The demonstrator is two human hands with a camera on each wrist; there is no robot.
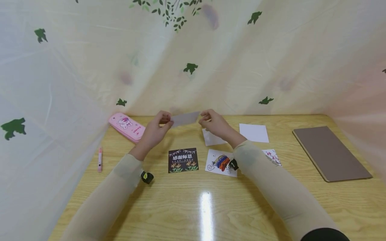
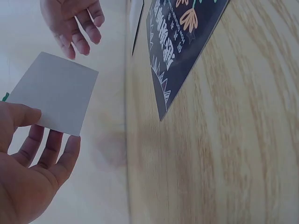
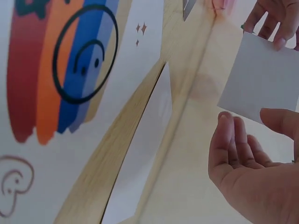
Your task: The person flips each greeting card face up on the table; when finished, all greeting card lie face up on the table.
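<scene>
Raised above the back of the table is a plain pale card (image 1: pixel 185 119). My left hand (image 1: pixel 155 130) pinches its left edge, thumb on the near face and fingers behind. At the other end is my right hand (image 1: pixel 215 124), its fingers loosely bent. The left wrist view has that right hand (image 2: pixel 77 21) apart from the card (image 2: pixel 56 91). In the right wrist view the thumb comes close to the card's edge (image 3: pixel 261 77), without a grip. Below the hands lie a black card with white lettering and flowers (image 1: pixel 183 160) and a white card with rainbow strokes (image 1: pixel 221 164).
Two white cards, one near the right hand (image 1: pixel 211 139) and one farther right (image 1: pixel 254 133), lie behind a blossom card (image 1: pixel 272 156) partly hidden by the sleeve. A brown notebook (image 1: pixel 331 154) is at right. A pink case (image 1: pixel 126 126) and pink marker (image 1: pixel 100 160) are at left.
</scene>
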